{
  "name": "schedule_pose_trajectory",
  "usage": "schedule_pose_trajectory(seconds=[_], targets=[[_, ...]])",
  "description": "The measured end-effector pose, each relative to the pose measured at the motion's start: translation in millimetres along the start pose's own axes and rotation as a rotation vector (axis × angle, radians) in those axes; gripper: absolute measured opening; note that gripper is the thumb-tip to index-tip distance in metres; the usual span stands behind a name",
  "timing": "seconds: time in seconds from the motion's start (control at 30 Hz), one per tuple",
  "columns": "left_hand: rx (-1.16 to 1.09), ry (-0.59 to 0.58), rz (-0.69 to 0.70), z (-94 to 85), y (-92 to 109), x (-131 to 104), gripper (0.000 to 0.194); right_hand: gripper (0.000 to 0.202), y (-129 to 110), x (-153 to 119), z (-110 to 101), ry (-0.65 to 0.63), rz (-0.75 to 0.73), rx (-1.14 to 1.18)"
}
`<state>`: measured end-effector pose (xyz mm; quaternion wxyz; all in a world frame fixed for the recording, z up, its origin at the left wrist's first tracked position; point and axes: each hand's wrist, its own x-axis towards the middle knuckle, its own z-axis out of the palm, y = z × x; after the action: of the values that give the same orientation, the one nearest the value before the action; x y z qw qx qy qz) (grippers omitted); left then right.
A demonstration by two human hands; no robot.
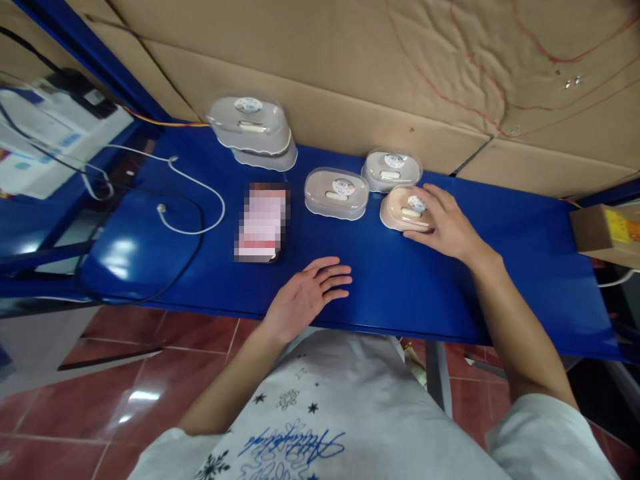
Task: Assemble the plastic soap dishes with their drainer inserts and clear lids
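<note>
My right hand point(445, 223) is closed round the right end of a peach-coloured oval container point(400, 208), which sits on the blue table. Just behind that container stands a clear-lidded one point(393, 170), and another point(336, 193) is to its left. At the back left, two more clear-lidded containers point(250, 123) are stacked. My left hand point(307, 297) is held palm up over the front of the table, its fingers apart and nothing in it. Each lid in view has a round sticker and a pale handle.
A phone with a blurred screen point(263, 223) lies left of the middle. White cable point(223, 200) loops beside it. White boxes point(65, 140) stand at the far left and a cardboard box point(595, 233) at the right. Cardboard point(325, 60) lines the table's back.
</note>
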<state>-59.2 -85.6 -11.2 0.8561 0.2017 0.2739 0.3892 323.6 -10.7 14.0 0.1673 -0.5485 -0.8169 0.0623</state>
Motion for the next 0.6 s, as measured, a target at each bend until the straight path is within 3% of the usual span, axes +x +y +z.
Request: schedule_pose_trajectory(seconds=[0.13,0.23,0.4,0.6], targets=[[0.194,0.053,0.163,4.4,-9.3,-6.5,0.027,0.102,-22.1,-12.9,13.7,0.013,-0.072,0.139],[0.399,0.004,0.281,4.2,-19.4,-10.7,0.025,0.1,-34.8,-17.4,10.2,-0.007,-0.104,0.3],[0.8,-0.086,0.486,7.4,-23.2,-11.7,0.029,0.087,-26.9,-11.2,-6.3,0.005,-0.074,0.383],[1.48,-0.094,0.682,23.9,-16.8,-0.7,0.046,0.09,-12.0,0.8,-11.6,-0.018,-0.001,0.259]])
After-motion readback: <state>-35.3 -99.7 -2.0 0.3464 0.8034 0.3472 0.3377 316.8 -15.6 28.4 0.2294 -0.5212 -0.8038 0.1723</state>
